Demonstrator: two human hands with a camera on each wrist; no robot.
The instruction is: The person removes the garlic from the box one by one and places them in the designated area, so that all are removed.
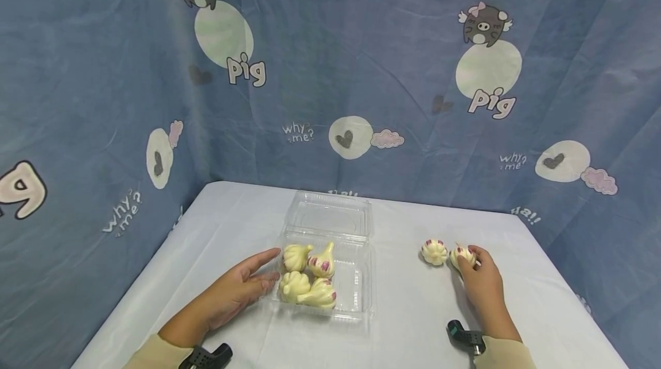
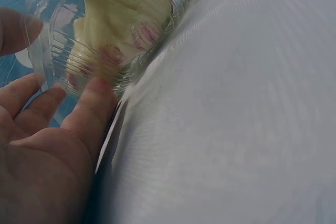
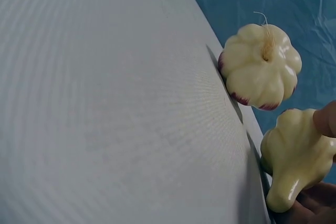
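On the right of the table my right hand (image 1: 483,287) grips a garlic bulb (image 1: 458,255), cream with purple marks, between thumb and fingers. In the right wrist view this bulb (image 3: 296,153) has its stem toward the lower left. Just left of it sits another garlic bulb (image 1: 434,252), not held. Several garlic bulbs (image 1: 317,294) lie in the left part of a clear plastic clamshell box (image 1: 364,277), its lid laid back. My left hand (image 1: 234,288), fingers extended, rests against the box's left side; in the left wrist view fingertips (image 2: 97,88) touch the ribbed wall.
The box's lid (image 1: 329,214) points toward the back of the white table (image 1: 403,329). A blue curtain (image 1: 320,59) with pig prints hangs behind and at the sides. Each wrist wears a dark camera band (image 1: 467,337).
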